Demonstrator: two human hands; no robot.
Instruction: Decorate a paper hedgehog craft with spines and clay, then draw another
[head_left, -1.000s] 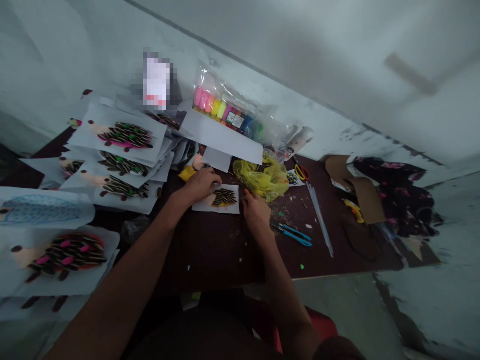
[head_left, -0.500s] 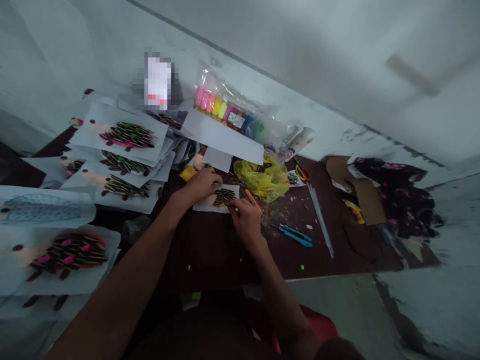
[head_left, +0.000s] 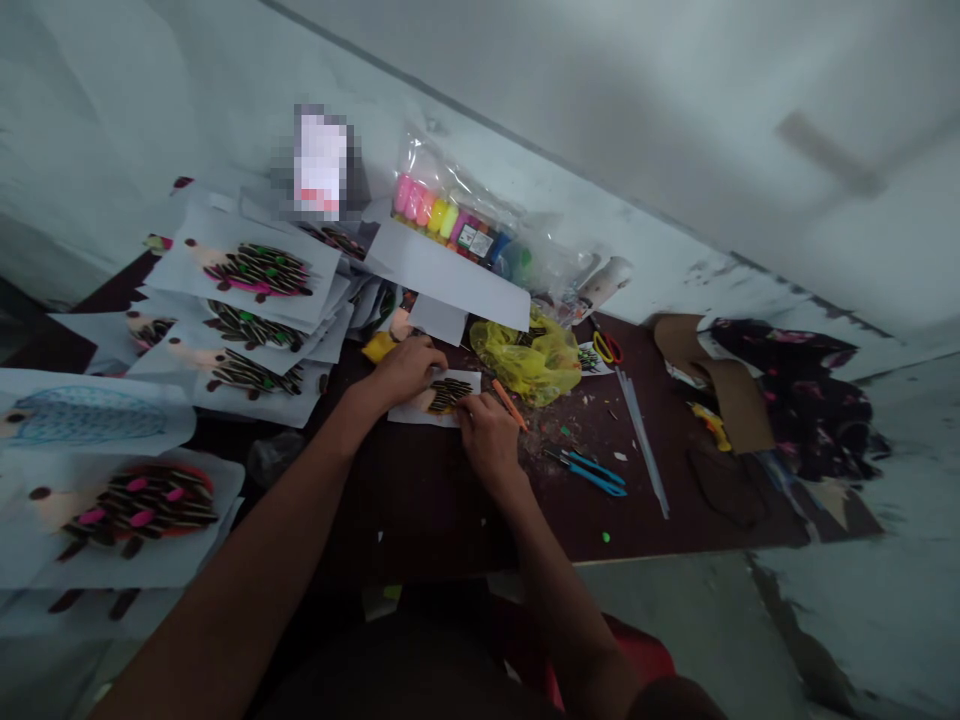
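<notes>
The hedgehog card [head_left: 435, 402] lies flat on the bench [head_left: 427, 510], the left hand [head_left: 409, 368] at its upper-left edge, the right hand [head_left: 491, 438] at its lower right. Whether either grip pinches anything, I cannot tell. Uneven pressure could skew the card or loosen its striped spines [head_left: 452, 391]; a slip could knock the orange stick [head_left: 509, 404] just right of it.

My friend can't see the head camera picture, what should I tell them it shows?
A person's left hand and right hand are at the edges of a small hedgehog picture with dark, pale-striped spines on a brown table. Beyond it to the right lies a crumpled yellow plastic bag, and more hedgehog pictures are piled to the left.
</notes>
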